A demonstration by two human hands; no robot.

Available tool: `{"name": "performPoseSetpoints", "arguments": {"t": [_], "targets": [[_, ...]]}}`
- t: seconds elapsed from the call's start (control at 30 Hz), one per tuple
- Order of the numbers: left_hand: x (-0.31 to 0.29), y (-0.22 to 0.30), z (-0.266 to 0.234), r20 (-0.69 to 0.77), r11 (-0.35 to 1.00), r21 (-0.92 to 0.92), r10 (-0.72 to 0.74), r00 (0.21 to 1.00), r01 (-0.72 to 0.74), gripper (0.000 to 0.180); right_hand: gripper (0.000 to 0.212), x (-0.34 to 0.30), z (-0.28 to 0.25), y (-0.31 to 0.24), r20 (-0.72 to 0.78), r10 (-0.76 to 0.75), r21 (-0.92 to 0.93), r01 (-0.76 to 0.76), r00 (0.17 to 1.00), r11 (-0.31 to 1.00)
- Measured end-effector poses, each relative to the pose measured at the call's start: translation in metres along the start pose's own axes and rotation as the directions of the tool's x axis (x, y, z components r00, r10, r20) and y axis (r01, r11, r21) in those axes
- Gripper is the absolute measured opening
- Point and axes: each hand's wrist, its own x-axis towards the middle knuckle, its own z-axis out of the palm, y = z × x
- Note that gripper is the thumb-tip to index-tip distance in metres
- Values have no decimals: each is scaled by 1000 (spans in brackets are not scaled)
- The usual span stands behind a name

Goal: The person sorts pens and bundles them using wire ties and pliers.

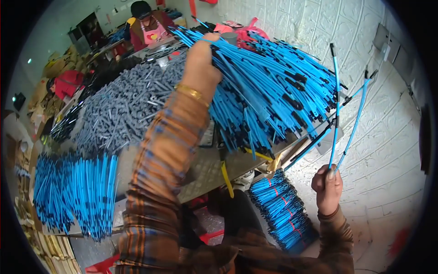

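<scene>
My left hand [200, 64] reaches far across the table, its fingers closed on the ends of several thin blue rods with black tips. They lie at the left side of a big fanned pile of blue rods [273, 86], and the fingertips are partly hidden. Off the table's right side, my right hand [328, 188] pinches a few long blue rods [336, 100] with black ends and black joints. These stick upward from the thumb and fingers, spread apart, in front of the white wall.
A heap of small grey plastic pieces [123, 107] covers the table's middle. More blue rods [91, 192] lie in rows at the left edge. Below right stand tied bundles of blue rods [283, 210]. A person in a pink apron [154, 34] sits across; another in red [68, 84] is farther left.
</scene>
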Motion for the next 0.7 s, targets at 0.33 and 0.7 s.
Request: {"name": "performPoseSetpoints", "arguments": {"t": [0.33, 0.7], "targets": [[49, -136, -16, -420, 386, 885, 417, 806, 261, 65, 28, -1, -33, 3, 23, 207, -121, -203, 978, 972], [12, -152, -44, 179, -71, 984, 468, 865, -165, 46, 18, 6, 4, 180, -128, 104, -540, -157, 986, 827]]}}
